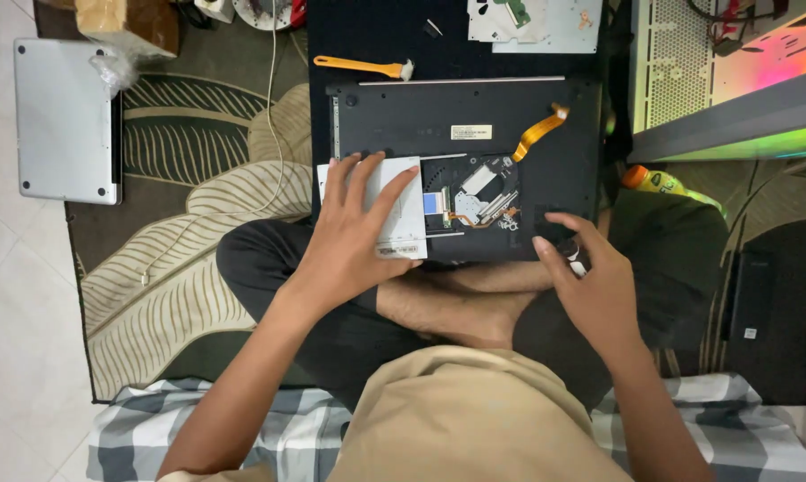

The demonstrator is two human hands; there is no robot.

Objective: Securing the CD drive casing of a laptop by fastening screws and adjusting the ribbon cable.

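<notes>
Sitting cross-legged, we keep the upturned black laptop (474,134) across our knees so its opened bay faces us; our left hand (354,236) lies flat, fingers spread, on the white rectangular drive (403,210) at the near-left edge, steadying it; our right hand (590,286) curls at the near-right corner, fingertips seemingly pinching something small, too hidden to name; an orange-handled brush (363,65) waits beyond the laptop.

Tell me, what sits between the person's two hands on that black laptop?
In the head view, between the left hand and right hand, an opened bay of the laptop exposes its innards.
</notes>
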